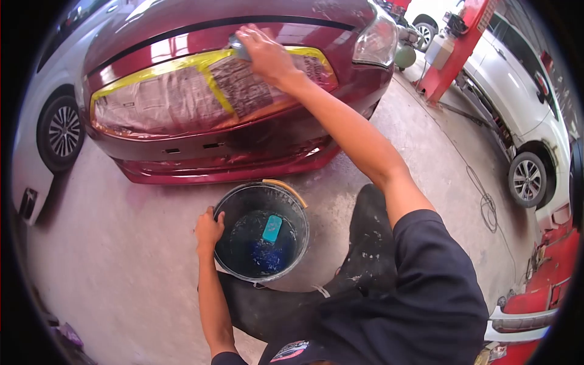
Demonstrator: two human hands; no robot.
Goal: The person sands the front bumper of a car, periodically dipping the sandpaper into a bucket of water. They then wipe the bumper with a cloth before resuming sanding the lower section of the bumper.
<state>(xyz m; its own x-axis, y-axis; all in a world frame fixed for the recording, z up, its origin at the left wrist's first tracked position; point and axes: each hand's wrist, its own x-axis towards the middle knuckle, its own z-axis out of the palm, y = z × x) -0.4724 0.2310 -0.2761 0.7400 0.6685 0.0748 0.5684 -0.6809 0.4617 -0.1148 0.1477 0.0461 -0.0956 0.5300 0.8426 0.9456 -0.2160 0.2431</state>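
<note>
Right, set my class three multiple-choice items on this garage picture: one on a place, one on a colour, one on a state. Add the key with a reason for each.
1. Where is the left hand?
A) on the rim of the bucket
B) on a car wheel
C) flat on the floor

2. What colour is the tape round the paper on the car?
A) blue
B) white
C) yellow

3. What is the right hand doing?
A) hanging free
B) pressing a pad on the car
C) dipping in the water

Key:
1 A, its fingers curl over the bucket rim.
2 C, yellow strips frame the paper.
3 B, the arm is stretched out and the hand holds the pad against the car.
</note>
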